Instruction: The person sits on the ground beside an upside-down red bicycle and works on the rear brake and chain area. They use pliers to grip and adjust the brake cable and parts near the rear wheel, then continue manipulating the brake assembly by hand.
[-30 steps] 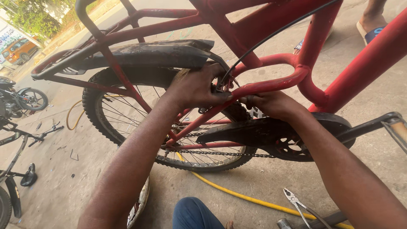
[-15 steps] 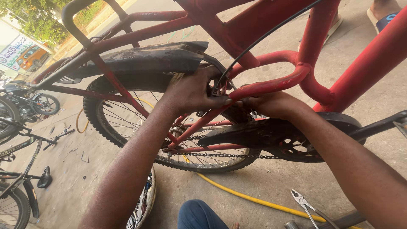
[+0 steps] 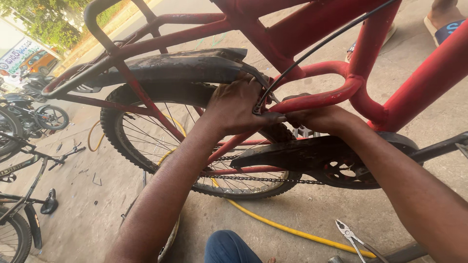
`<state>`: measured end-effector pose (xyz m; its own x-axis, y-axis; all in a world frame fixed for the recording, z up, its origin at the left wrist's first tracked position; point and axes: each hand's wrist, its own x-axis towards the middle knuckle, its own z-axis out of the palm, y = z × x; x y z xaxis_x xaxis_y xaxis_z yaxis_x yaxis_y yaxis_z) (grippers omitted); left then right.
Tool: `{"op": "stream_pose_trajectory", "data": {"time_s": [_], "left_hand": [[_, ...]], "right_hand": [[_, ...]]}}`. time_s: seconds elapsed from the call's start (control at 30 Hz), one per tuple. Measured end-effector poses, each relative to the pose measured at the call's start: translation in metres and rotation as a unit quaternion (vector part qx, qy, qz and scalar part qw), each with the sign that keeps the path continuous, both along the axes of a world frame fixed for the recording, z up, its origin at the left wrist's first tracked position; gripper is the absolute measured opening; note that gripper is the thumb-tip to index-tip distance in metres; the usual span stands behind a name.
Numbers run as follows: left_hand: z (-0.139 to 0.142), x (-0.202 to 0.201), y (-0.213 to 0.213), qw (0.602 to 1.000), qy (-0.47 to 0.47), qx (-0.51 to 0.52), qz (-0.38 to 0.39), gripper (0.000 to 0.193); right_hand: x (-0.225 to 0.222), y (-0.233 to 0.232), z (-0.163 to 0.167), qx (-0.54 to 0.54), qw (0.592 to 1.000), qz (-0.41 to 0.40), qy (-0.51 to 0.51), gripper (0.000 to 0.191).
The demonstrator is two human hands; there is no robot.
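Behind the red bicycle frame (image 3: 341,92), just above the rear wheel (image 3: 146,141), sits the brake end of the black cable (image 3: 312,51), and both hands meet there. The left hand (image 3: 234,104) is curled shut around the spot where the cable comes down beside the black mudguard (image 3: 170,68), its fingertips pinching the small hardware at the cable's end; the right hand (image 3: 317,119) presses in from the right, fingers bunched toward the same point, though what they grip is hidden behind the left hand. Both sets of fingers sit close to the tyre tread and the spokes, so a turn of the wheel would likely nip them. The cable could slip from the pinch and spring back along the frame. The chain (image 3: 263,179) and chain guard (image 3: 302,153) lie just below the right wrist, so a downward slip could scrape it. Near on the concrete floor (image 3: 312,214), pliers (image 3: 353,238) and a yellow hose (image 3: 287,229) lie beside the knee (image 3: 229,248), easy to kick or trip on.
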<state>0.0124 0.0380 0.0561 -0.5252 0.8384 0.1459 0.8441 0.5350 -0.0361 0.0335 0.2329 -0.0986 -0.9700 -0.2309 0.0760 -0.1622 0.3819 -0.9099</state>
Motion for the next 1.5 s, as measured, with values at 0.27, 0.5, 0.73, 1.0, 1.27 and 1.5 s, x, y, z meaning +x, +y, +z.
{"op": "stream_pose_trajectory", "data": {"time_s": [0.27, 0.5, 0.73, 1.0, 1.27, 1.5], "left_hand": [[0.002, 0.002, 0.009, 0.994, -0.029, -0.067, 0.078, 0.074], [0.007, -0.004, 0.008, 0.995, -0.059, -0.073, 0.039, 0.073], [0.008, -0.004, 0.008, 0.993, -0.058, -0.091, 0.052, 0.072], [0.012, -0.010, 0.008, 0.988, -0.118, -0.082, 0.060, 0.074], [0.012, -0.026, 0.003, 0.979, -0.190, -0.064, 0.047, 0.086], [0.008, -0.025, 0.002, 0.982, -0.176, -0.058, 0.029, 0.073]], "right_hand": [[0.010, 0.005, 0.004, -0.148, 0.988, 0.049, -0.020, 0.034], [0.002, 0.003, 0.011, -0.076, 0.992, 0.100, -0.032, 0.035], [-0.003, 0.001, 0.004, -0.107, 0.991, 0.080, -0.003, 0.026], [-0.007, 0.004, -0.009, -0.115, 0.988, 0.103, -0.030, 0.032], [-0.012, 0.011, 0.000, -0.040, 0.990, 0.133, 0.011, 0.034], [0.009, 0.002, -0.005, 0.286, 0.920, -0.041, 0.264, 0.023]]}}
